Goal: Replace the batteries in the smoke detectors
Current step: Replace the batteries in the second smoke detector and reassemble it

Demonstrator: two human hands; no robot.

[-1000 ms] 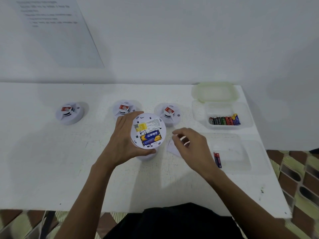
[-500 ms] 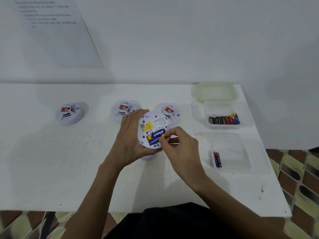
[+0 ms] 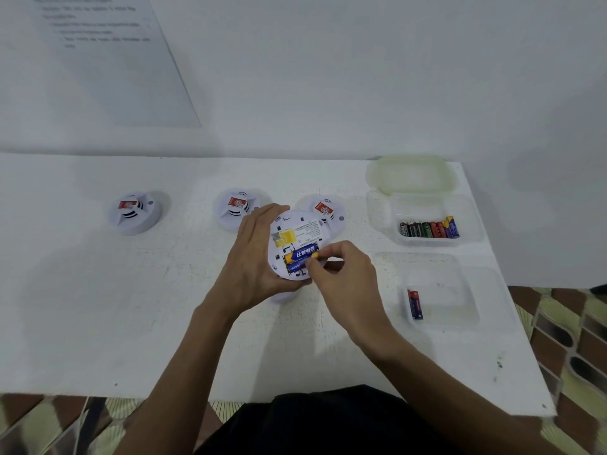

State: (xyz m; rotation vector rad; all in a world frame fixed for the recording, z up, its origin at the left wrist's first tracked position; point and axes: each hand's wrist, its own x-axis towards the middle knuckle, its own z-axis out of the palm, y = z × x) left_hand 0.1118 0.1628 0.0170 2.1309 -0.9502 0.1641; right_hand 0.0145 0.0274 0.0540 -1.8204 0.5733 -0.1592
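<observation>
My left hand (image 3: 254, 257) grips a white round smoke detector (image 3: 297, 232), held above the table with its back facing me. Two blue and yellow batteries (image 3: 300, 254) lie in its open compartment. My right hand (image 3: 345, 274) pinches the right end of those batteries with thumb and fingertips. Three more smoke detectors stand face up in a row on the table: one at the left (image 3: 134, 212), one in the middle (image 3: 234, 206), one (image 3: 328, 210) partly hidden behind the held detector.
A clear tray (image 3: 473, 224) at the far right holds several batteries (image 3: 428, 228), its lid (image 3: 410, 174) behind it. A nearer clear tray (image 3: 456, 290) holds one red and blue battery (image 3: 415, 304). The table's right edge is beside the trays. A printed sheet hangs on the wall.
My right hand moved left from the table to the held detector and now pinches the batteries' end. My left hand tilted the detector slightly and raised it a little.
</observation>
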